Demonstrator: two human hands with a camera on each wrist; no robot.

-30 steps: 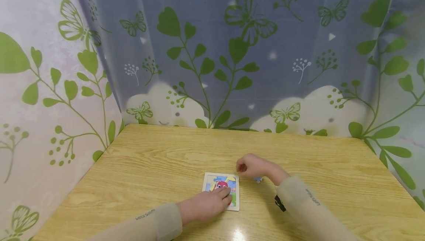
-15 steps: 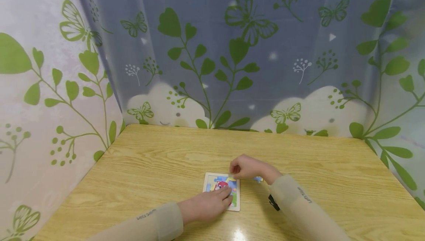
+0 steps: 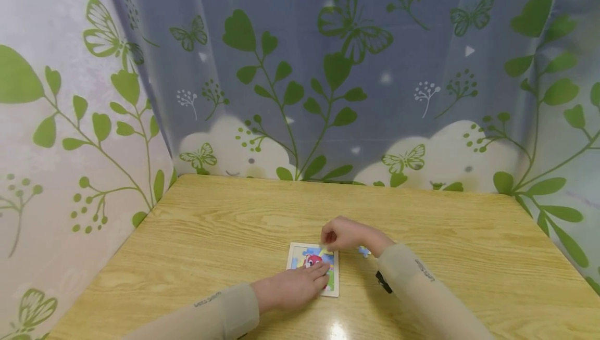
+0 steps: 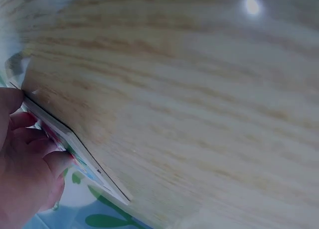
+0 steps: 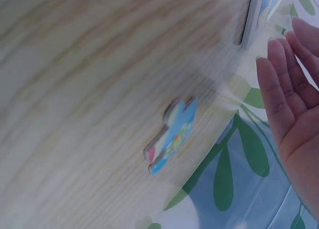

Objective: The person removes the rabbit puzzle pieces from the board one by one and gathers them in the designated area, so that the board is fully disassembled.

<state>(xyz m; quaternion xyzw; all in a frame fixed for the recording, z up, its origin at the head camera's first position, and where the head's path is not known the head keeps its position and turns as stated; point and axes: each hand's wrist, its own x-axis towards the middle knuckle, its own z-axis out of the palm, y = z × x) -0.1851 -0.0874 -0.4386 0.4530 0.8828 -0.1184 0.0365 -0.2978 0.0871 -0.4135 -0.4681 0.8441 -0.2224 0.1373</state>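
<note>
A small framed jigsaw puzzle (image 3: 330, 288) with a red cartoon animal lies on the table. My left hand (image 3: 292, 286) rests across its lower part, fingers stretched over the picture; in the left wrist view, the fingers (image 4: 55, 159) touch its face beside the pale rim. At the puzzle's top right corner, my right hand (image 3: 349, 234) has thumb and forefinger close together. Whether a piece is between those fingertips is hidden. Another puzzle piece (image 5: 174, 134), mostly blue, lies loose on the wood below the right wrist.
The wooden table (image 3: 225, 225) spreads around the puzzle on all sides. A patterned curtain (image 3: 290, 69) with leaves and butterflies stands along the back edge, and similar cloth hangs at both sides.
My right hand has moved left from beside the puzzle to its top right corner, more slowly in the last half second. The left hand stays nearly still on the puzzle.
</note>
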